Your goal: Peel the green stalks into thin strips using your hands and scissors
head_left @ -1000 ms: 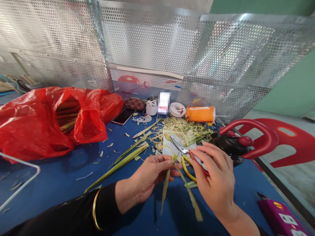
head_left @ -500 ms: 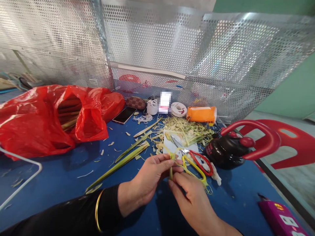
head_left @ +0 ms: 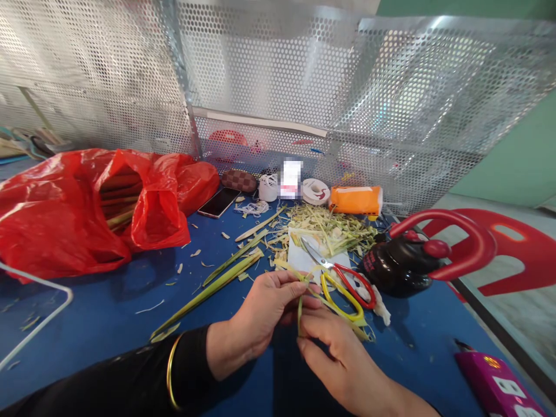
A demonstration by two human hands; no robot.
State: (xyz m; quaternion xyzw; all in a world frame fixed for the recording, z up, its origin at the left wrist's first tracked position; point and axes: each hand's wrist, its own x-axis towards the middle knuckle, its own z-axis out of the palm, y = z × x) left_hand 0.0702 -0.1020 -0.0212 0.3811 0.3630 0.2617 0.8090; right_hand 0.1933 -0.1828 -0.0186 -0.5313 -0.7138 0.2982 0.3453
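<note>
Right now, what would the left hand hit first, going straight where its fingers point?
Probably the scissors, whose yellow and red handles lie just beyond the leaf strip the left hand pinches; depth is unclear.

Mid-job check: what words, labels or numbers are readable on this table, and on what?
Nothing reads clearly.
Purple box: white characters, partly cut off, unreadable.
Black pot: red print, too small.
Small white item: blurred out.
Orange packet: white label, no legible text.

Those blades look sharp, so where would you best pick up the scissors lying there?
By the red and yellow handle loops, coming from the near side: the scissors lie flat, loops toward the right hand, itself pinching a leaf strip, blades pointing away.
</note>
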